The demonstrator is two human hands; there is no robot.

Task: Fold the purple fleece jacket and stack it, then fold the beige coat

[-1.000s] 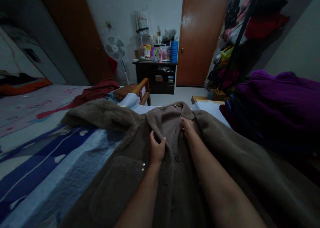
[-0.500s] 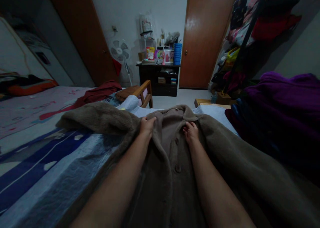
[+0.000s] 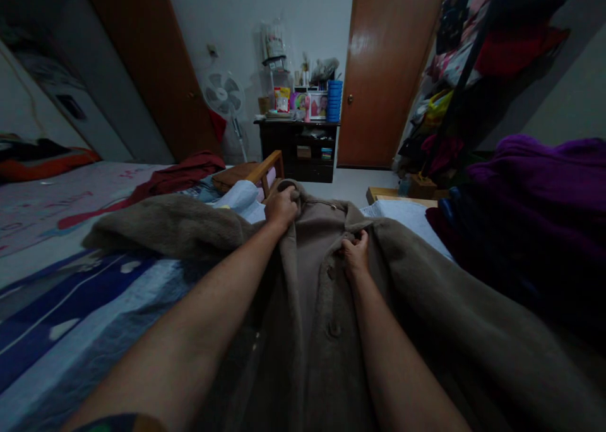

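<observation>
A brown fuzzy coat (image 3: 416,280) lies spread on the bed, its collar end away from me and its sleeves out to both sides. My left hand (image 3: 283,207) is closed on the left side of the collar and lifts it a little. At the right front edge, just below the collar, my right hand (image 3: 356,252) pinches the cloth near the top. Two large buttons, one of them the lower button (image 3: 334,328), show down that edge. The pale lining (image 3: 318,230) is visible between the two fronts.
Purple and dark blankets (image 3: 540,173) are piled at the right. On the left, a red cloth (image 3: 175,182) lies on the patterned bedding (image 3: 57,198). Beyond the bed stand a wooden chair (image 3: 272,167), a white fan (image 3: 225,97) and a dark cabinet (image 3: 293,151).
My left hand has moved up to the collar and raised its left side. My right hand has turned and shifted slightly, its fingers now pinched on the right edge.
</observation>
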